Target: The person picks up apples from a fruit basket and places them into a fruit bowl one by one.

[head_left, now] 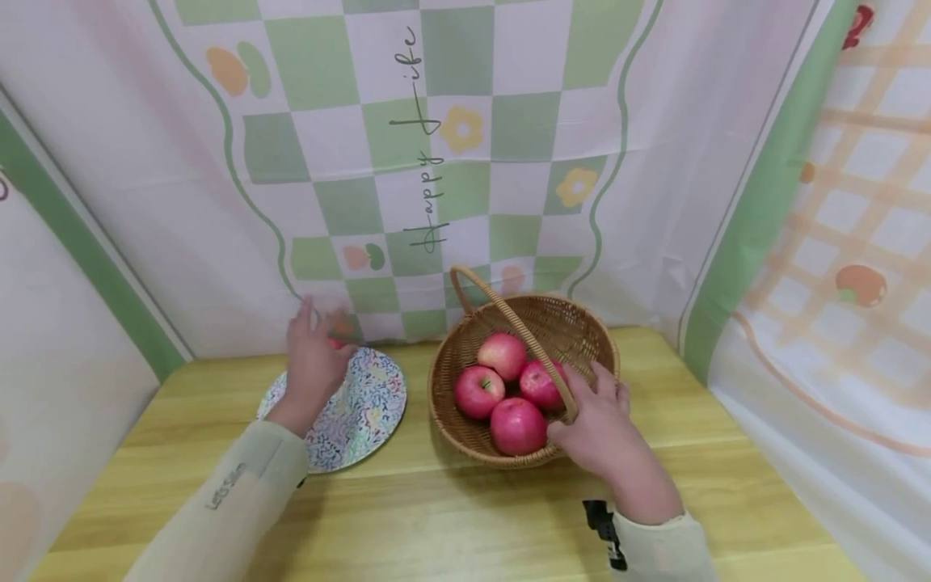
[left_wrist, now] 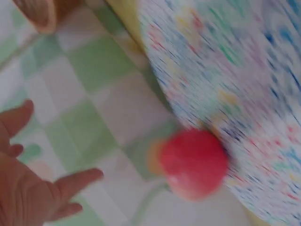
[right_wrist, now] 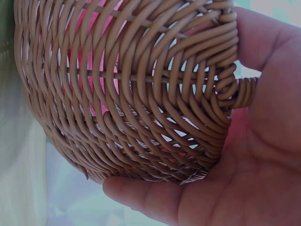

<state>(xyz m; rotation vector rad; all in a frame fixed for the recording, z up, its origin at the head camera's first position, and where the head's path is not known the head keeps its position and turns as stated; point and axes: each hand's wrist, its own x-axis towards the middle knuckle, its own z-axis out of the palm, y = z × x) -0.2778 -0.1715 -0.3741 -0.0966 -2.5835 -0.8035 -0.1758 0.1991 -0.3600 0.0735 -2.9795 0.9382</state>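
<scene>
A round plate [head_left: 367, 412] with multicoloured speckles lies on the left of the table. Near its far edge is a red apple [left_wrist: 195, 162], mostly covered by my left hand [head_left: 313, 372] in the head view. That hand's fingers are spread and apart from the apple in the left wrist view. To the right stands a brown wicker basket [head_left: 575, 323] with an arched handle [head_left: 509, 315]. Several red apples [head_left: 518, 426] lie inside it. My right hand [head_left: 600, 424] grips the basket's right rim by the handle's base, its thumb [right_wrist: 141, 193] against the woven wall.
The wooden table [head_left: 436, 525] has a light grain. Behind it hangs a green-and-white checked cloth [head_left: 458, 194] with printed lettering. More patterned cloth [head_left: 822, 323] encloses the right side, and a pale cloth [head_left: 65, 307] the left.
</scene>
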